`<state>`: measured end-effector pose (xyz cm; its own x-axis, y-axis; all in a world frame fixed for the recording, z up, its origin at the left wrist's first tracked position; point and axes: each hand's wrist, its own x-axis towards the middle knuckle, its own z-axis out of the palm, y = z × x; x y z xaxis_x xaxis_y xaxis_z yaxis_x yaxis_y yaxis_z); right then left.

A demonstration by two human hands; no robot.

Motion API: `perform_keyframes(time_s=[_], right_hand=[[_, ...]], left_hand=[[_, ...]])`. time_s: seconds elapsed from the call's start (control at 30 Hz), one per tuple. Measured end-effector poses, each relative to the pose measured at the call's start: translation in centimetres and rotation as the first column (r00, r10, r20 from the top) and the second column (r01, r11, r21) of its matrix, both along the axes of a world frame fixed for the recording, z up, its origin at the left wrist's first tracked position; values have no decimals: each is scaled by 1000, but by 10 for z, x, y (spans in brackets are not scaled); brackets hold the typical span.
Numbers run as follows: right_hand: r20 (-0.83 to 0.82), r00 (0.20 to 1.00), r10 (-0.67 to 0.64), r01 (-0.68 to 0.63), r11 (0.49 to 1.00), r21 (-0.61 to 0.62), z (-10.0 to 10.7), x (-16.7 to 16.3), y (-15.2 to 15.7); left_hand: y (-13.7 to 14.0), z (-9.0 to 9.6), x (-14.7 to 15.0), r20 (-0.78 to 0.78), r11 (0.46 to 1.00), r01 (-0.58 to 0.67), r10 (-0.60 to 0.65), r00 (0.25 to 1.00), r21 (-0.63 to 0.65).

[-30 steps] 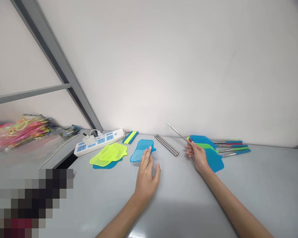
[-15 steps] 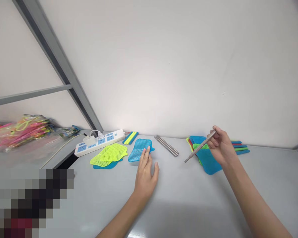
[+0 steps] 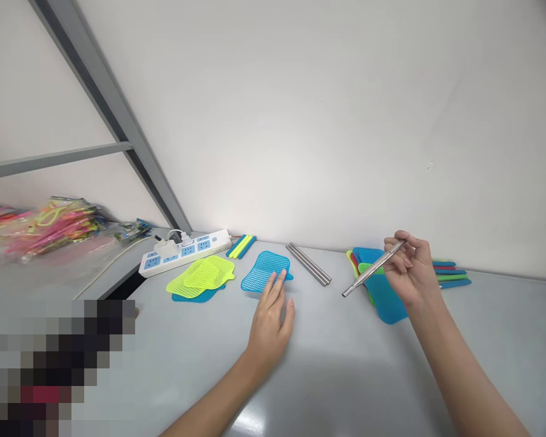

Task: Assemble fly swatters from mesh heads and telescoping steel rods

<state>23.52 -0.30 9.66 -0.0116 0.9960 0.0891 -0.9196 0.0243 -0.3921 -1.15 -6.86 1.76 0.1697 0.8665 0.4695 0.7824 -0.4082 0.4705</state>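
My left hand (image 3: 270,321) is open, its fingers stretched out and their tips on the near edge of a blue mesh fly swatter head (image 3: 264,271). In my right hand (image 3: 412,267) is a slim telescopic metal rod (image 3: 374,269), held slanting above the table with its narrow end down to the left. Behind and below that hand lies a pile of fly swatters (image 3: 386,297) with blue, green and red heads. Between the two hands, further back, several bare metal rods (image 3: 308,264) lie side by side. Yellow-green mesh swatter heads (image 3: 201,277) overlap a blue one to the left.
A white power strip (image 3: 184,254) with plugs stands near the wall, beside blue and yellow handle grips (image 3: 241,246). Bagged colourful items (image 3: 59,224) lie on the far-left surface, past a dark gap. A grey metal frame (image 3: 131,149) rises there.
The camera view has shifted slightly. The blue swatter head under my left fingers has slid a little to the right. My right hand still holds the rod, slightly further right.
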Motion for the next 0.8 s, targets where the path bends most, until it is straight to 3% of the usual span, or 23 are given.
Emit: perform_keyframes(time_s=[0.3,0.47,0.8], right_hand=[[-65,996,62,-67,995,-73,-14,5,7],[-11,998,66,-67,994,-84,-14,10,7],[190,981,-45,56,997,-53,-12,13,8]], left_hand=[[-2,-1,1,-17,1000,-14,14,1000,2],[-3,-1,2,-13,1000,-9,9,1000,-4],[-3,1,3,22,1000,1,-1,1000,8]])
